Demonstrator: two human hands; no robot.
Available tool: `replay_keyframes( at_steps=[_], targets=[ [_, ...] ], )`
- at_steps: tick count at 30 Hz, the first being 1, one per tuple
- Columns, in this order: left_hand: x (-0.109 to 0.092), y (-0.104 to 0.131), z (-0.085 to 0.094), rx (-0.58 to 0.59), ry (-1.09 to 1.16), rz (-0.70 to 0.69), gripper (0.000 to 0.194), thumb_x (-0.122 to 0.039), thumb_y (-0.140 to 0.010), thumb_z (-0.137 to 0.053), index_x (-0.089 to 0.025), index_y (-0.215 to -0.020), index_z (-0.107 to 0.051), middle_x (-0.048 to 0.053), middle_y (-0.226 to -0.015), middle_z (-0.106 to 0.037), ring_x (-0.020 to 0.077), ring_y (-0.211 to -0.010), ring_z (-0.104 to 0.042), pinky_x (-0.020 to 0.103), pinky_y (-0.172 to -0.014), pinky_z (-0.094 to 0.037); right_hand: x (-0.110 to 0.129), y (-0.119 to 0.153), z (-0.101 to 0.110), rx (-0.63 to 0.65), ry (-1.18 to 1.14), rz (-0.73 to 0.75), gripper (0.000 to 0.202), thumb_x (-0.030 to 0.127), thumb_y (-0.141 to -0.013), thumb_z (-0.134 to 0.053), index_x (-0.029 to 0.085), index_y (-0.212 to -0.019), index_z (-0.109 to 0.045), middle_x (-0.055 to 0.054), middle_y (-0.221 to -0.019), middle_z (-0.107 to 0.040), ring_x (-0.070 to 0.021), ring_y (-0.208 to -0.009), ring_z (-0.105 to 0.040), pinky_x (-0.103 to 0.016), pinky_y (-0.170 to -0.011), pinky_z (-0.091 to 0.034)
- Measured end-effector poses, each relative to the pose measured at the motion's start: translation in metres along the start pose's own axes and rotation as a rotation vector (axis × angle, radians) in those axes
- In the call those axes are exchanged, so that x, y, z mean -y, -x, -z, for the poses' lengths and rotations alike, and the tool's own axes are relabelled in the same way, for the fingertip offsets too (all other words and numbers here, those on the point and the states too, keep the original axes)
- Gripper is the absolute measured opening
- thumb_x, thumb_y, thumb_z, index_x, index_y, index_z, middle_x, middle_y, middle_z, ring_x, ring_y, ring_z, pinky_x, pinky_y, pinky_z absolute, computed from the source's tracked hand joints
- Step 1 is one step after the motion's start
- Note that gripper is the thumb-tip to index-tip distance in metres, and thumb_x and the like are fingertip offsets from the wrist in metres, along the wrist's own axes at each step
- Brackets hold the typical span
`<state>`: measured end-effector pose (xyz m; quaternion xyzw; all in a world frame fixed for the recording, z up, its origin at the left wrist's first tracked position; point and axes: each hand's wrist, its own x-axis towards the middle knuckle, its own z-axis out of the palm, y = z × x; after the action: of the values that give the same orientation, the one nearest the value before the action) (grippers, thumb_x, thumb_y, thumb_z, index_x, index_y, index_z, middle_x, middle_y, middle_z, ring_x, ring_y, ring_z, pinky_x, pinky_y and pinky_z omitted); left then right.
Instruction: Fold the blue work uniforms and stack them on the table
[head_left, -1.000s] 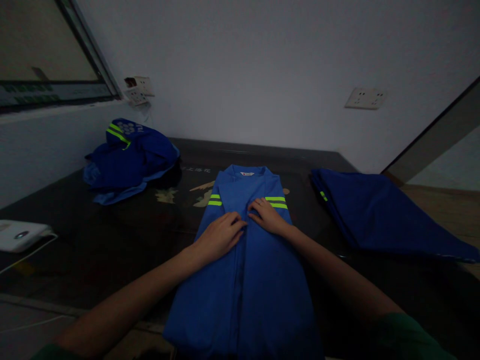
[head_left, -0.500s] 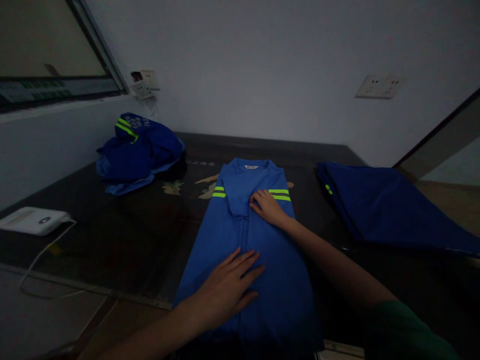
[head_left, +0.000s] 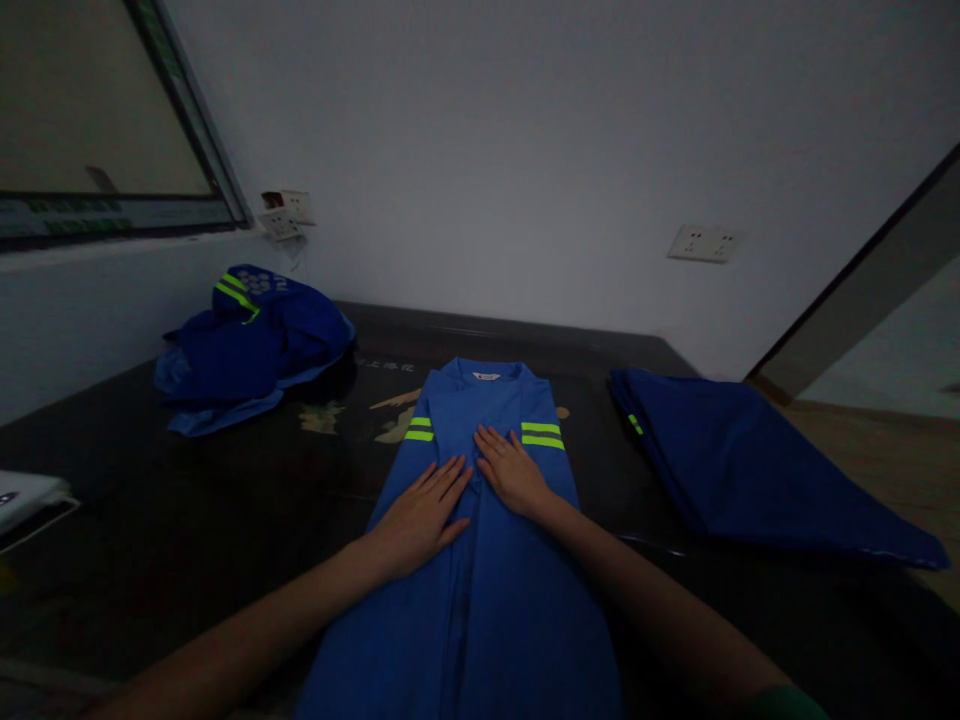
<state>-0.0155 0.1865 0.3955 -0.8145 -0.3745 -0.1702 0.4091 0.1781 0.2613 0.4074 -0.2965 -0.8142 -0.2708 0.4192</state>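
Note:
A blue garment [head_left: 517,580] with yellow-green stripes lies folded lengthwise, its collar toward the wall. My left hand [head_left: 421,518] rests flat on its left part, below the stripes, fingers spread. Beside it, my right hand [head_left: 511,472] lies palm down on the middle of the garment near the right stripes, fingers stretched out. The two hands are close together but apart, and neither grips the cloth.
A crumpled blue garment [head_left: 259,345] lies at the back left of the dark table [head_left: 217,520]. Folded dark blue cloth [head_left: 757,465] is on the right. A white device [head_left: 30,500] with a cable sits at the left edge.
My left hand has moved up the garment toward the collar, next to my right hand. The right hand's fingers have straightened out. The sleeve flap under it looks flatter. The view has shifted.

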Motion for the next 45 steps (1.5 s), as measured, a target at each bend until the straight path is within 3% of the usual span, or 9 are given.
replay_keyframes(
  at_steps=[6, 14, 21, 29, 35, 38, 41, 43, 45],
  targets=[
    [0.004, 0.010, -0.013, -0.047, 0.006, -0.022, 0.063, -0.044, -0.095, -0.041, -0.015, -0.149, -0.026, 0.017, -0.154, -0.027, 0.0262, -0.143, -0.025, 0.046, -0.114, -0.029, -0.001, 0.001, -0.001, 0.008, 0.034, -0.012, 0.050, 0.032, -0.099, -0.031, 0.017, -0.146, -0.036, -0.009, -0.152, -0.034, -0.0263, -0.142, -0.025, -0.056, -0.115, -0.019],
    [-0.009, 0.009, -0.004, -0.052, 0.006, 0.049, 0.063, -0.046, -0.095, -0.042, -0.014, -0.147, -0.029, 0.018, -0.153, -0.028, 0.0278, -0.143, -0.023, 0.051, -0.114, -0.025, 0.003, 0.001, 0.003, -0.111, -0.001, -0.007, 0.047, 0.027, -0.098, -0.036, 0.017, -0.144, -0.038, -0.011, -0.151, -0.037, -0.0243, -0.142, -0.026, -0.053, -0.115, -0.021],
    [-0.027, 0.049, 0.010, -0.122, 0.099, 0.089, 0.057, -0.046, -0.095, -0.040, -0.013, -0.143, -0.037, 0.016, -0.149, -0.038, 0.0261, -0.140, -0.031, 0.048, -0.115, -0.027, 0.013, 0.039, 0.025, -0.278, -0.179, -0.028, 0.041, 0.024, -0.096, -0.038, 0.019, -0.134, -0.053, -0.012, -0.141, -0.049, -0.0229, -0.135, -0.040, -0.048, -0.111, -0.033],
    [-0.040, 0.058, -0.003, -0.015, 0.188, 0.025, 0.047, -0.028, -0.096, -0.040, -0.012, -0.139, -0.043, 0.015, -0.149, -0.039, 0.0233, -0.141, -0.031, 0.043, -0.114, -0.029, 0.041, 0.063, 0.014, -0.008, -0.080, 0.013, 0.042, 0.023, -0.092, -0.048, 0.009, -0.131, -0.055, -0.019, -0.142, -0.046, -0.0272, -0.132, -0.044, -0.043, -0.110, -0.036],
    [-0.044, 0.062, 0.009, -0.004, 0.279, -0.001, 0.050, -0.031, -0.096, -0.039, -0.017, -0.145, -0.034, 0.012, -0.151, -0.036, 0.0224, -0.142, -0.028, 0.048, -0.116, -0.024, 0.047, 0.063, 0.010, -0.069, -0.103, -0.009, 0.044, 0.020, -0.090, -0.051, 0.012, -0.134, -0.053, -0.017, -0.145, -0.044, -0.0276, -0.135, -0.039, -0.049, -0.111, -0.033],
    [-0.057, 0.093, 0.029, -0.154, 0.430, 0.031, 0.046, -0.034, -0.095, -0.042, -0.020, -0.139, -0.043, 0.010, -0.147, -0.043, 0.0221, -0.138, -0.036, 0.046, -0.115, -0.028, 0.058, 0.092, 0.037, -0.183, -0.267, -0.020, 0.045, 0.025, -0.090, -0.052, 0.018, -0.135, -0.052, -0.013, -0.145, -0.044, -0.0261, -0.137, -0.037, -0.050, -0.112, -0.031],
    [-0.073, 0.150, 0.044, -0.282, 0.626, 0.118, 0.037, -0.037, -0.095, -0.041, -0.021, -0.125, -0.056, 0.008, -0.125, -0.063, 0.0207, -0.118, -0.057, 0.039, -0.103, -0.044, 0.076, 0.155, 0.078, -0.191, -0.547, -0.092, 0.037, 0.035, -0.090, -0.052, 0.024, -0.124, -0.061, -0.008, -0.131, -0.059, -0.0243, -0.122, -0.053, -0.045, -0.104, -0.042],
    [-0.078, 0.190, 0.042, -0.213, 0.749, 0.200, 0.033, -0.039, -0.096, -0.040, -0.022, -0.105, -0.066, 0.005, -0.097, -0.073, 0.0188, -0.093, -0.067, 0.032, -0.086, -0.052, 0.087, 0.210, 0.099, 0.008, -0.768, -0.209, 0.027, 0.041, -0.089, -0.053, 0.025, -0.100, -0.072, -0.007, -0.102, -0.071, -0.0225, -0.096, -0.067, -0.038, -0.085, -0.053],
    [-0.078, 0.223, 0.027, -0.090, 0.809, 0.315, 0.041, -0.043, -0.095, -0.038, -0.021, -0.079, -0.068, 0.002, -0.071, -0.071, 0.0165, -0.070, -0.067, 0.028, -0.070, -0.053, 0.093, 0.265, 0.103, 0.338, -0.969, -0.289, 0.032, 0.044, -0.089, -0.053, 0.023, -0.082, -0.075, -0.009, -0.081, -0.072, -0.0218, -0.077, -0.069, -0.035, -0.074, -0.055]
  ],
)
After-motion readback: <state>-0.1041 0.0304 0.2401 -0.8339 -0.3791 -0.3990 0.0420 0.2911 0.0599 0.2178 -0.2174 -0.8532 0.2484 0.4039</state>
